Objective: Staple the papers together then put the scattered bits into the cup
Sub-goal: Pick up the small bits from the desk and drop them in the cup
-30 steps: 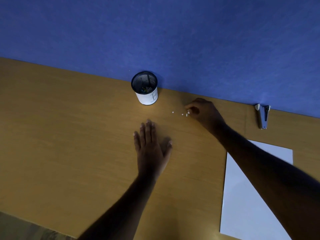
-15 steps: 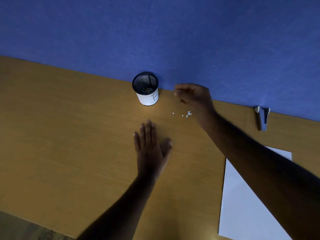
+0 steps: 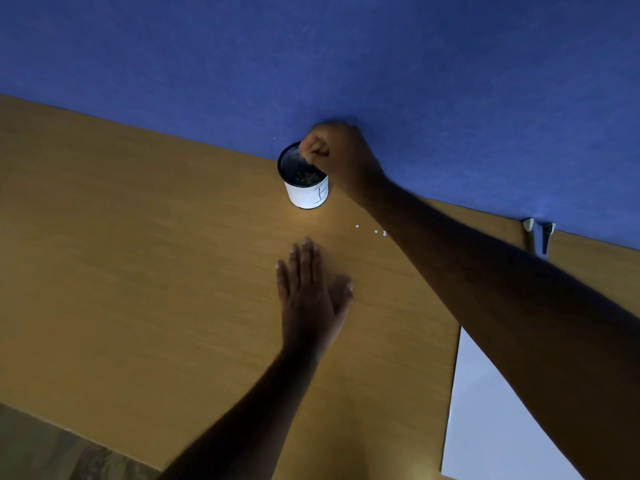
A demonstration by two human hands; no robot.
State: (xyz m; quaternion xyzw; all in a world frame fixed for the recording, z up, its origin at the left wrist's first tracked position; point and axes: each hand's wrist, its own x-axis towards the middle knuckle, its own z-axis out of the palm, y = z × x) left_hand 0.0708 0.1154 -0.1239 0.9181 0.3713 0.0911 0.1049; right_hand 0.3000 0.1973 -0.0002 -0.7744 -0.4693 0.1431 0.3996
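The right hand point(image 3: 337, 157), fingers curled together, hangs over the mesh cup point(image 3: 304, 180) by the blue wall; any pinched bit is too small to tell. White bits point(image 3: 376, 231) lie beside the forearm. The left hand point(image 3: 310, 296) rests flat on the table point(image 3: 138, 271).

Right hand point(image 3: 337, 155), a second ago pinching among the white bits point(image 3: 375, 231) on the tabletop point(image 3: 138, 271), now sits with fingers curled over the open mouth of the cup point(image 3: 304, 183), its forearm covering part of the bits.
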